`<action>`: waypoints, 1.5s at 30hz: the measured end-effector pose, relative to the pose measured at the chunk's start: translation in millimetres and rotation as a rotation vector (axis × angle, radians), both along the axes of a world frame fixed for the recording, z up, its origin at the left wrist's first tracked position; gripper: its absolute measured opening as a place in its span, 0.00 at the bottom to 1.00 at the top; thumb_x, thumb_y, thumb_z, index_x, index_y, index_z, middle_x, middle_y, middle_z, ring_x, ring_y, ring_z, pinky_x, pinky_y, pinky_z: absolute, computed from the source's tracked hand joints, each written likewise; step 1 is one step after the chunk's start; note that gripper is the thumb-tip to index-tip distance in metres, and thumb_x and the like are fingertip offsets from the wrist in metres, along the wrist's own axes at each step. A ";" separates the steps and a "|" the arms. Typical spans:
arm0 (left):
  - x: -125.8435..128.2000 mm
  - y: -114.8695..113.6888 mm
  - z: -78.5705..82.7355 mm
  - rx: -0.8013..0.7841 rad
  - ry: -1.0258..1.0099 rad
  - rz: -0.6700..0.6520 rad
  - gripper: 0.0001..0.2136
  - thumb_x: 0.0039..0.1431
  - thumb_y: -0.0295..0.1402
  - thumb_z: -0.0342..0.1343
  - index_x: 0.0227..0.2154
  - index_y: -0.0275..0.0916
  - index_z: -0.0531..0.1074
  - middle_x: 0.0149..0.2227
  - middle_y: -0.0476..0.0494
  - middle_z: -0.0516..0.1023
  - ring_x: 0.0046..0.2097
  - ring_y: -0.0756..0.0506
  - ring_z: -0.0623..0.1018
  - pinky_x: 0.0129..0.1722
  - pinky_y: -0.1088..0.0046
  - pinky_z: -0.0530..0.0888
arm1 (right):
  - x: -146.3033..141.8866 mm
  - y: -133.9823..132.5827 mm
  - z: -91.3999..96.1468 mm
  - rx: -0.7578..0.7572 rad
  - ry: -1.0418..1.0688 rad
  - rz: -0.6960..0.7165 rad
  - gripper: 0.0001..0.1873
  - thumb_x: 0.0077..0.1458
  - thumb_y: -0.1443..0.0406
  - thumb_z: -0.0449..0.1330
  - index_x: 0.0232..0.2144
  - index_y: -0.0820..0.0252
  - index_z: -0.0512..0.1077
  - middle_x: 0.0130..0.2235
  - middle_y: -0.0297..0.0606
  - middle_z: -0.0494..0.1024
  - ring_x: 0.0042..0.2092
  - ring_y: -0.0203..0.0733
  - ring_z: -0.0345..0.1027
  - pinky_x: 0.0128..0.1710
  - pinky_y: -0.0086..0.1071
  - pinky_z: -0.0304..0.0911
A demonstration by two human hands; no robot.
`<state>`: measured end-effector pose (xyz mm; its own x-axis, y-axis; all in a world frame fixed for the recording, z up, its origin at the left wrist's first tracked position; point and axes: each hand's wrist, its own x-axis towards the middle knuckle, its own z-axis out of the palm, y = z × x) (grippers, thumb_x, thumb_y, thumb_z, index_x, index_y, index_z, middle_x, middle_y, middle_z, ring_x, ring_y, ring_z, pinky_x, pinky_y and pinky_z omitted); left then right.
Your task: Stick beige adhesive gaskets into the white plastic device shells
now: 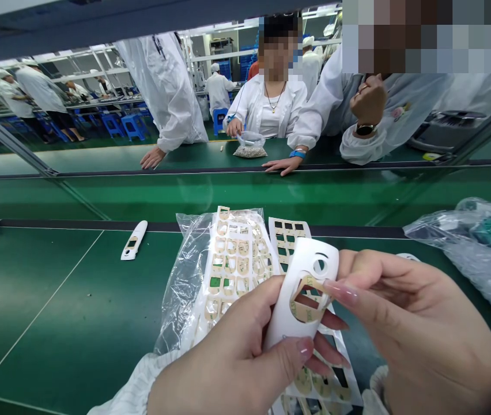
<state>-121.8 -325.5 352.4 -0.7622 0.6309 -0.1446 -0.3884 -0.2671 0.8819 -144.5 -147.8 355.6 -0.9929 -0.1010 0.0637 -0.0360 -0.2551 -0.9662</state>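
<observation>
- White plastic shell (301,282), held up above the bench between the person's two hands, tilted, with a roughly triangular window and a small round hole.
- A tan adhesive gasket (301,305) lines the window's edge.
- The left hand (232,351) firmly grasps the shell's lower end, thumb across the front and fingers behind.
- The right hand (414,317) grasps the shell's right side, its long-nailed index fingertip (340,293) touching the gasket.
- Beneath the hands, die-cut adhesive sheets (237,259) lie over a clear plastic bag (180,282) on the green workbench (33,294).
- A second white shell (133,240) lies on the bench, well left of the hands.
- A clear bag of green pieces (483,236) lies to the right, near the right hand.
- Across the bench stand co-workers in white coats (267,109); one co-worker's hand (234,127) is just above a small clear bag of granules (249,147).
</observation>
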 end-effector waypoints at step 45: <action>1.4 0.6 3.9 -0.020 -0.011 -0.002 0.15 0.63 0.29 0.51 0.51 0.44 0.66 0.44 0.42 0.73 0.46 0.44 0.74 0.50 0.59 0.71 | 7.8 1.7 -7.5 0.033 0.024 0.021 0.06 0.48 0.67 0.66 0.23 0.57 0.72 0.24 0.33 0.71 0.24 0.36 0.69 0.18 0.25 0.67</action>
<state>-120.4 -325.0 356.2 -0.7592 0.6295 -0.1652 -0.3983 -0.2486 0.8829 -136.6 -146.1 348.1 -0.9887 -0.1242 0.0838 -0.0543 -0.2245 -0.9730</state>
